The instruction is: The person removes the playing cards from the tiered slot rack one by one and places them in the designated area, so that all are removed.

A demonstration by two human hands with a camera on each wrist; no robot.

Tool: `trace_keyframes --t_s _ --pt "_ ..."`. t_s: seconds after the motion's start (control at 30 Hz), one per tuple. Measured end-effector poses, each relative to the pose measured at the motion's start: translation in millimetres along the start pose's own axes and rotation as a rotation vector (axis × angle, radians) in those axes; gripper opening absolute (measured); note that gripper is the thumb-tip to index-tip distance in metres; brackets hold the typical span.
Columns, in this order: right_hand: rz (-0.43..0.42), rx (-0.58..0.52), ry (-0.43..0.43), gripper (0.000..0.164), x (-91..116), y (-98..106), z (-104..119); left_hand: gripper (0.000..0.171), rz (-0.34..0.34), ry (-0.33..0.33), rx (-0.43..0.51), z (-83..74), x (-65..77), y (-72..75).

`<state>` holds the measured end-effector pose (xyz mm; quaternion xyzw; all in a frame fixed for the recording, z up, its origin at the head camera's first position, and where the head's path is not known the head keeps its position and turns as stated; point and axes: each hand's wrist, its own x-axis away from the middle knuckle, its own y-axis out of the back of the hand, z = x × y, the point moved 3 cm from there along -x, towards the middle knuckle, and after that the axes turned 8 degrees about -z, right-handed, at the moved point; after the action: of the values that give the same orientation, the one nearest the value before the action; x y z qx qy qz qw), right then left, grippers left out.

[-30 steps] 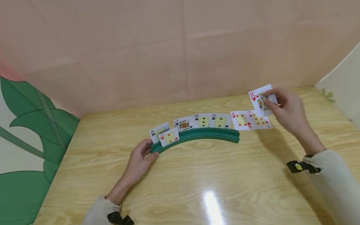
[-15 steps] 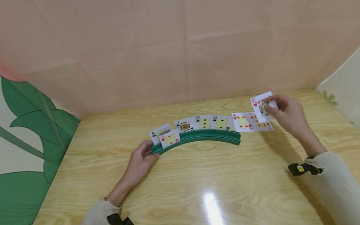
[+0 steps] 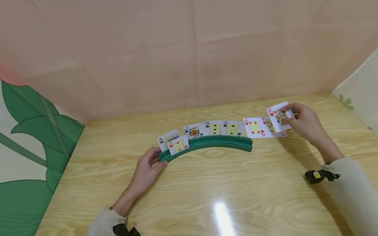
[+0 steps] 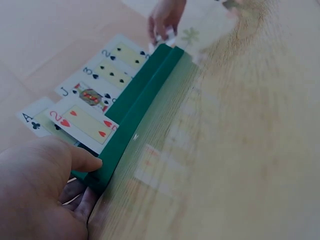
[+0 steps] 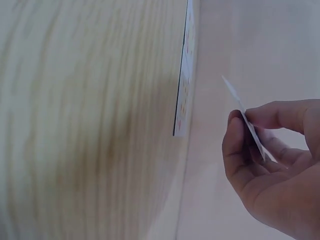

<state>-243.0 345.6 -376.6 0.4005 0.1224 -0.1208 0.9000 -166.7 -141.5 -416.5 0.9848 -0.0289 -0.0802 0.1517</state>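
My left hand grips the left end of a curved green card holder, thumb on its front in the left wrist view. At that end stand an ace of clubs and, in front of it, a two of hearts. Further right in the holder are a jack, a three of spades and a two of spades. My right hand pinches a king of hearts between thumb and fingers; its thin edge shows in the right wrist view.
Beyond the holder's right end lie a red four and a red seven, the seven partly covered by the king in the head view. The wooden table meets a pinkish backdrop behind the cards.
My right hand has lowered the king of hearts toward the red seven, with a slight shift right at the end. My left hand keeps its grip on the holder.
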Motion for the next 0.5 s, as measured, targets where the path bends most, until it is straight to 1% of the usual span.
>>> trace_keyframes --t_s 0.23,0.5 --pt "0.051 0.045 0.016 0.036 -1 0 -12 0.035 0.000 0.008 0.002 1.0 0.0 -0.1" --pt "0.102 0.086 0.014 0.037 -1 0 -20 0.034 -0.003 0.008 0.000 2.2 -0.2 -0.1"
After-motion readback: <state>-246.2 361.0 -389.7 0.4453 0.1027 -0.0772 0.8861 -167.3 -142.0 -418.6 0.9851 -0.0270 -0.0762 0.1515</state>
